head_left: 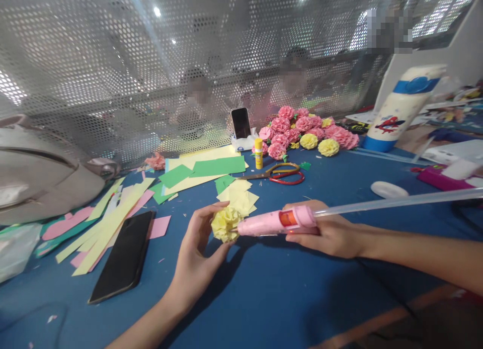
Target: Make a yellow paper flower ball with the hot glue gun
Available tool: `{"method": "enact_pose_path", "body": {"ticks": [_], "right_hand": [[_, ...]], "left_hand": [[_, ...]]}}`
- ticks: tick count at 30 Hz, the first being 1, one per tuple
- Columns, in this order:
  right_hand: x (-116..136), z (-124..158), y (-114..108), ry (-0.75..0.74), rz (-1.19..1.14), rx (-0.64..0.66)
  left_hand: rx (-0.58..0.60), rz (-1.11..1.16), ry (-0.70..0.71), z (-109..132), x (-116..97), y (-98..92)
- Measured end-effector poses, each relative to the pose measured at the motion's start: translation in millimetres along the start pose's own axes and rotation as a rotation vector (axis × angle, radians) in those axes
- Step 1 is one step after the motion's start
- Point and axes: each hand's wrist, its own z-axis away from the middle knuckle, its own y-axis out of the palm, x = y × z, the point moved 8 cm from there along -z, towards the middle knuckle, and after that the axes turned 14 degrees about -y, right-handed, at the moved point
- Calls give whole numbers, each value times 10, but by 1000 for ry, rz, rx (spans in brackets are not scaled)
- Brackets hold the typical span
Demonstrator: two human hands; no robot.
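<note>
My left hand (pixel 202 253) is pinching a yellow paper flower (pixel 226 222). My thumb is under it and my pointer finger goes over the top, so the flower sits in the gap between them, up over the blue table (pixel 264 298). My right hand (pixel 330 233) is curled around a pink glue gun (pixel 277 222). I can't tell where all the fingers of that hand are, because the gun hides some. The tip of the gun is right at the side of the flower. A long clear stick (pixel 396 202) pokes out of the back of the gun and goes over my right arm.

Just behind the flower there are yellow paper pieces (pixel 241 195) in a little pile. Past them I see scissors (pixel 287 173) with one red loop and one brownish-yellow loop, and a yellow glue tube (pixel 258 154) standing up. Next to the tube, more to the back, is a big heap of pink flowers (pixel 281 125), with some yellow ones (pixel 329 147) at its front.

On my left, a black phone (pixel 124 258) lies flat, with paper strips (pixel 113 228) beside it. A pale bag (pixel 45 168) is at the edge. Green paper (pixel 219 166) lies in the middle. On my right, a white and blue bottle (pixel 400 112) stands near the flowers. Behind everything is a gray wall full of little holes (pixel 113 77).
</note>
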Motion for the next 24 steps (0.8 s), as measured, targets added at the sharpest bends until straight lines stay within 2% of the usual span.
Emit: {"method": "enact_pose_path", "body": {"ticks": [5,24], "right_hand": [[-14,24,-22,33,55,-19],[-59,40,28,75,0,29]], "left_hand": [[-10,-7,2,6,-12,1],[-13,-37,-8,1,-9,-1]]}}
